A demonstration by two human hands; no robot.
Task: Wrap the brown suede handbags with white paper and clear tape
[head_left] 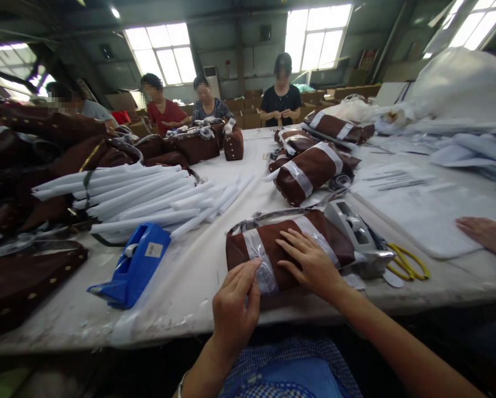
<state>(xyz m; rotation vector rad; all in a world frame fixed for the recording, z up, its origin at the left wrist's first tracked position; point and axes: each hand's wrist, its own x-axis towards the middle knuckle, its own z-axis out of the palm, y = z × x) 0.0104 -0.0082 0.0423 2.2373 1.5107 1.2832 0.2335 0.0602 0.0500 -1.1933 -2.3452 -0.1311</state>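
A brown handbag (pixel 237 251) lies on its side in front of me, with two whitish translucent bands around it. My right hand (pixel 310 262) rests flat on the bag between the bands, fingers spread. At the lower end of the left band (pixel 254 243), my left hand (pixel 236 298) is closed in a pinch; what its fingertips hold is hidden. Touching the bag's right end stands a grey tape dispenser (pixel 353 229). Yellow-handled scissors (pixel 411 265) lie partly behind it.
Left of the bag are a blue tape dispenser (pixel 142 265) and a pile of white rolls (pixel 144 193). Banded brown bags (pixel 310 174) lie beyond. White sheets (pixel 417 204) sit at right, near another person's hand (pixel 486 235). Several people work across the table.
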